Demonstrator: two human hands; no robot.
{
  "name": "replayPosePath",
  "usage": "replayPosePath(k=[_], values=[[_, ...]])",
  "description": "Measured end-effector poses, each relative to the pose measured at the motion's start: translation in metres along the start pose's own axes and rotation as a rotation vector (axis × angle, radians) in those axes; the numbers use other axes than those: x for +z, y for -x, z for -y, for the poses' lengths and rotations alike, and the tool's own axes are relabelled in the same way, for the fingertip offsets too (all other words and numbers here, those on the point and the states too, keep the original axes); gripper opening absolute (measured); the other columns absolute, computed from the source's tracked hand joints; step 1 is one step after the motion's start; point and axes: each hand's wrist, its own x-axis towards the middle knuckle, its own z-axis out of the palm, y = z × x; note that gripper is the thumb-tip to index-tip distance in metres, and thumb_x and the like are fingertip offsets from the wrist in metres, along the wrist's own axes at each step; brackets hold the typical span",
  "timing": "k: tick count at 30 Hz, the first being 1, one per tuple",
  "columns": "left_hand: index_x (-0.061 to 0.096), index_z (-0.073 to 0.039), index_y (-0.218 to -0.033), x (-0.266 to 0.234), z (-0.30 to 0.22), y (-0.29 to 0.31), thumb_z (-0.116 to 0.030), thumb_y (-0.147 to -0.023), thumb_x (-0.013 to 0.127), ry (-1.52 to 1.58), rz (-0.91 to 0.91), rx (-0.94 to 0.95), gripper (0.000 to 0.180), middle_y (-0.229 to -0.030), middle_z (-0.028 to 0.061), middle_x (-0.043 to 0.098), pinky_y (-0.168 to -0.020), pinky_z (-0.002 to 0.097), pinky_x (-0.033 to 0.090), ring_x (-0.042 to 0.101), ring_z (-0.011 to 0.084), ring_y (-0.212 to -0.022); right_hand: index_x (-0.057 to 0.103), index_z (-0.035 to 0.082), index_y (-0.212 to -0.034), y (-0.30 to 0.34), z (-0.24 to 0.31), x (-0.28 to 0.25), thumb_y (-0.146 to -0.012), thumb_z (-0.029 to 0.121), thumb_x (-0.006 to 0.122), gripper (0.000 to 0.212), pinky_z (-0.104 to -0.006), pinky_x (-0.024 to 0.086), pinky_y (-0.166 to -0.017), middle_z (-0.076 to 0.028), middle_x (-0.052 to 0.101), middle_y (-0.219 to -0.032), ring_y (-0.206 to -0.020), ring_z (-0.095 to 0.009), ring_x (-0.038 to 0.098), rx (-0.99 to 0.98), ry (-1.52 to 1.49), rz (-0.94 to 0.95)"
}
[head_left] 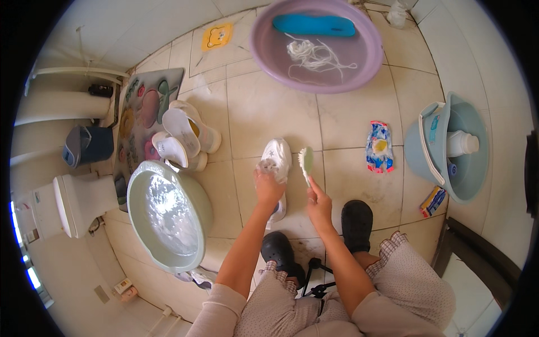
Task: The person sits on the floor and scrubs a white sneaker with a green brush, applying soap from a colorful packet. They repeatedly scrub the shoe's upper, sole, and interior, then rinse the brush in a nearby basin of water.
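Note:
A white sneaker (276, 150) with small star marks stands on the tiles in front of me, toe pointing away. My left hand (269, 185) grips it around the middle, and something greyish, perhaps wet or sudsy, shows by the fingertips. Just right of the shoe, my right hand (319, 205) is closed around the handle of a pale green scrub brush (306, 161). Its white bristles face left toward the sneaker, with a small gap between them. My left forearm and hand hide part of the shoe.
Left stands a pale green basin (205, 210) of water, beside other white shoes (185, 132). A purple basin (261, 62) at the back holds a blue insole and white laces. Right are a colourful packet (380, 147) and a blue-grey bucket (418, 143) with bottles.

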Motion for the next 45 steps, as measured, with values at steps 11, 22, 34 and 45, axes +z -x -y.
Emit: replayPosePath(k=[11,22,34,45], values=[[0.059,-0.001,-0.106,-0.010,0.021,0.006,-0.008,-0.078,0.062,1.085,0.143,-0.545,0.028,-0.090,0.0039,0.063,-0.068,0.0272,0.044,0.057,0.0132,-0.081,0.049,0.019,-0.128,0.005,0.045,0.005,-0.078,-0.002,0.054,0.055,-0.0402,0.047,-0.063,-0.016,0.061,-0.077,-0.070,-0.035,0.059,-0.288,0.437,0.202],[0.060,0.005,-0.100,0.014,0.024,0.012,-0.006,-0.077,0.059,1.073,-0.114,-0.463,0.026,-0.085,0.0096,0.064,-0.066,0.0316,0.047,0.058,0.0146,-0.076,0.048,0.021,-0.129,0.009,0.027,0.014,-0.072,-0.004,0.055,0.062,-0.0437,0.046,-0.059,-0.017,0.060,-0.076,-0.068,-0.036,0.058,-0.494,0.697,0.202],[0.058,0.006,-0.103,0.021,0.006,0.002,-0.007,-0.073,0.063,0.914,-0.409,-0.343,0.033,-0.089,0.0199,0.064,-0.071,0.0343,0.049,0.063,0.0262,-0.078,0.048,0.020,-0.130,-0.001,0.067,0.007,-0.075,-0.003,0.053,0.060,-0.0417,0.046,-0.061,-0.018,0.058,-0.073,-0.066,-0.035,0.058,-0.358,0.866,0.244],[0.057,0.003,-0.088,0.009,0.008,0.004,-0.003,-0.070,0.060,0.910,-0.381,-0.346,0.020,-0.080,0.0255,0.058,-0.064,0.0438,0.045,0.057,0.0424,-0.075,0.052,0.019,-0.125,-0.020,0.091,0.013,-0.075,-0.003,0.052,0.055,-0.0398,0.046,-0.062,-0.021,0.059,-0.076,-0.068,-0.038,0.058,-0.308,0.854,0.323]])
